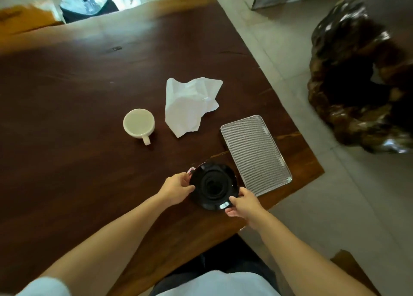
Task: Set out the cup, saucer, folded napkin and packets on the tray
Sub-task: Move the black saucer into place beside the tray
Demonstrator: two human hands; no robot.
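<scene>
A glossy black saucer (213,185) is held near the table's front edge, just left of the ribbed silver tray (257,153). My left hand (177,189) grips its left rim and my right hand (243,203) grips its near right rim. A small pink-edged packet (191,170) peeks out behind the saucer's left rim, mostly hidden. A white cup (139,124) stands further back on the left, handle toward me. A crumpled, unfolded white napkin (190,104) lies between cup and tray.
The dark wooden table (78,117) ends close to the tray's right side and near corner. A large dark carved wooden stump (357,83) stands on the tiled floor to the right. A dark stool (87,4) sits beyond the far edge.
</scene>
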